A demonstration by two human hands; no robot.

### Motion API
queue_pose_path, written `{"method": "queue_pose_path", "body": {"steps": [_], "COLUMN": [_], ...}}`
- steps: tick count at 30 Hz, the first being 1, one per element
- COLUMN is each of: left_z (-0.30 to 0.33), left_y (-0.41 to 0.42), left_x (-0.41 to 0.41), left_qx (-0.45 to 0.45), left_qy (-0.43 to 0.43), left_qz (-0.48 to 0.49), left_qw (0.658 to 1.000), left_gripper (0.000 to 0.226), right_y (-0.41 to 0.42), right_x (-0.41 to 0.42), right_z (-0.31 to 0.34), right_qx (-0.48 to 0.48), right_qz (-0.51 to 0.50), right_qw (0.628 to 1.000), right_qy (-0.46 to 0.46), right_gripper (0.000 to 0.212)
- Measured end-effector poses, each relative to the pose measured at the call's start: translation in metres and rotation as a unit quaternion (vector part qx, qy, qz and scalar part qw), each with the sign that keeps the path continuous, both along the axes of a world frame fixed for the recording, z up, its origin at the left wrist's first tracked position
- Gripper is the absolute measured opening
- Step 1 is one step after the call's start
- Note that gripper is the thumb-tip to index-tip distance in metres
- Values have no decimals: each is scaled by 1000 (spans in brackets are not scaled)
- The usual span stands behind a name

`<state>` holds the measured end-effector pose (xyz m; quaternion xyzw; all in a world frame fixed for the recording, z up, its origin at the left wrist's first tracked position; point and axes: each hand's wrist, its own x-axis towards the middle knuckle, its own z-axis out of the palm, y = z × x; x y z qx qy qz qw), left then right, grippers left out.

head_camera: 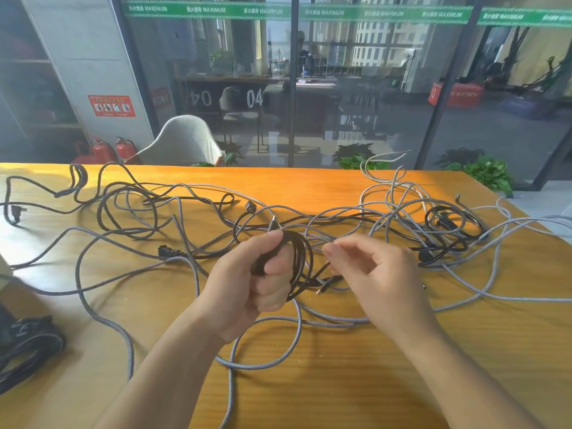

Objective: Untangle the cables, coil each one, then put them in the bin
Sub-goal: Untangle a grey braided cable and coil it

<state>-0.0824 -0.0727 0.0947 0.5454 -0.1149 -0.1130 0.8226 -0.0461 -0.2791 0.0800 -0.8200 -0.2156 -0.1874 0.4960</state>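
Black cable (298,261) is bunched in several loops inside the left hand (247,283), whose fingers curl tightly round the bundle while the thumb presses over the top. The right hand (371,267) hovers just beside it, fingers loosely bent with thumb and forefinger nearly together; whether they actually pinch the cable's loose end (322,287) I cannot tell. That end dangles below the coil with its plug pointing down toward the wooden table (340,382).

Grey braided cables (185,274) sprawl all around, crossing one another and running under both wrists, with a denser knot of grey and black near the right edge (442,224). At the far left sits a dark container with coiled cable (28,339) in it, probably the bin.

To finish this coil well, I would have the right hand take the tail and wrap it round the loops a few times, keeping the left grip firm so they don't spring apart, and lift clear of the grey strands before carrying it over.
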Motion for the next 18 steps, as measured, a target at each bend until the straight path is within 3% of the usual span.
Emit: {"method": "queue_pose_path", "body": {"steps": [5,10,13,15,18], "left_z": [0,-1,-1,-2,-3], "left_y": [-4,-5,-4,-4,-5], "left_x": [-1,0,1,1,1], "left_qx": [13,22,17,18,23], "left_qy": [-3,-3,-2,5,16], "left_qz": [-33,-29,-31,-35,-52], "left_qw": [999,999,999,999,998], "left_gripper": [41,40,41,40,40], "right_y": [10,8,5,5,2], "right_x": [-1,5,10,15,22], "right_z": [-5,-1,-1,-3,-2], "right_qx": [91,152,193,283,434], "right_qz": [2,53,77,109,166], "right_qw": [989,954,933,891,782], "right_qy": [117,252,294,337,414], "right_gripper": [9,51,41,34,29]}}
